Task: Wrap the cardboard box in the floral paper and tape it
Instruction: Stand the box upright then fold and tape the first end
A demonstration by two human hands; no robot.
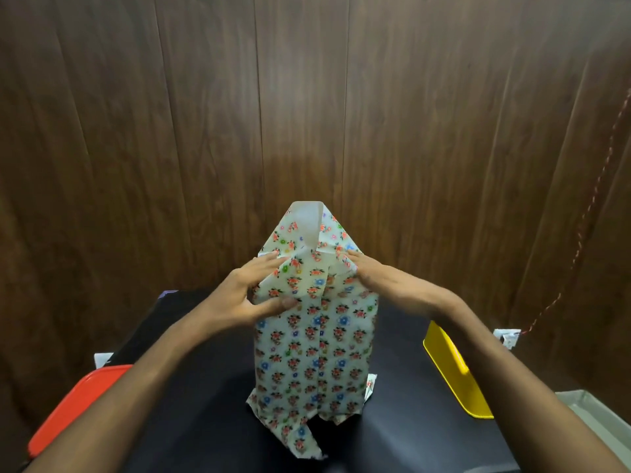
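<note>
Cream paper printed with small red, blue and green flowers [312,336] covers a tall box that stands upright near the middle of a black tabletop [211,404]; no bare cardboard shows. A seam runs down the parcel's near face. At the top of the parcel the paper folds into a pointed flap [309,227] with its plain white underside facing the camera, rising above the box end. At the foot of the parcel loose paper ends spread onto the tabletop, one strip trailing toward the camera.

The left hand [249,295] grasps the parcel's upper left corner: fingers lie along the folded top edge and the thumb presses on the near face, pinching the paper between them. The right hand [372,274] rests at the parcel's upper right corner with straight fingers pressing the fold flat, gripping nothing.

Left of the parcel, at the table's edge, lies a flat red plastic lid [71,411]. Right of the parcel stands a yellow plastic tray [454,370], tilted. Behind the parcel is a dark wood-panelled wall [307,97].
</note>
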